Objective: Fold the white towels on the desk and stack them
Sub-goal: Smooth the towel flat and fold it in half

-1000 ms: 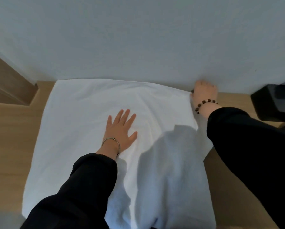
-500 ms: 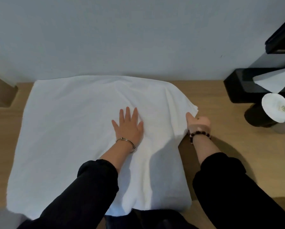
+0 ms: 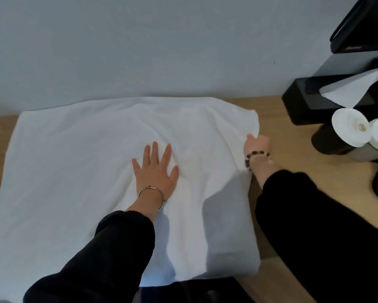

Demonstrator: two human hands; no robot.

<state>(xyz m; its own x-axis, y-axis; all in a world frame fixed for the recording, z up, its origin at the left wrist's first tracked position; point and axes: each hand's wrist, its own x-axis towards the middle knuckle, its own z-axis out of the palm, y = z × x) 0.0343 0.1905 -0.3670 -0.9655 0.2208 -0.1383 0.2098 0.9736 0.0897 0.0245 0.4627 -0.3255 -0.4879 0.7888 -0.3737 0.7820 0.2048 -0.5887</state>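
- The white towel [image 3: 74, 171] lies spread flat on the table [image 3: 293, 178]. It stretches well to the left of the left hand's fingers, and its near edge hangs over the table's front.
- It looks light, soft and limp. Shallow wrinkles fan out from under the fingers, so it will likely drape and crease rather than hold a shape, and drag easily over smooth wood.
- The left hand [image 3: 156, 171] rests palm-down near the towel's middle. Its fingers [image 3: 155, 152] are straight and spread, pressing the cloth and holding nothing. This anchor probably keeps the sheet from sliding.
- The right hand [image 3: 257, 145] sits at the towel's right edge, just short of the far right corner. Its fingers are curled and appear to pinch the hem against the thumb.
- Best holds, in my judgement, are corners and hems. A pinch mid-sheet would only bunch it. Lifting the pinched edge and carrying it across beyond the left hand's fingers should make a clean half-fold.
- Right of the right hand's fingers, well apart, stand a black tissue box [image 3: 308, 106] and paper rolls [image 3: 350, 130].
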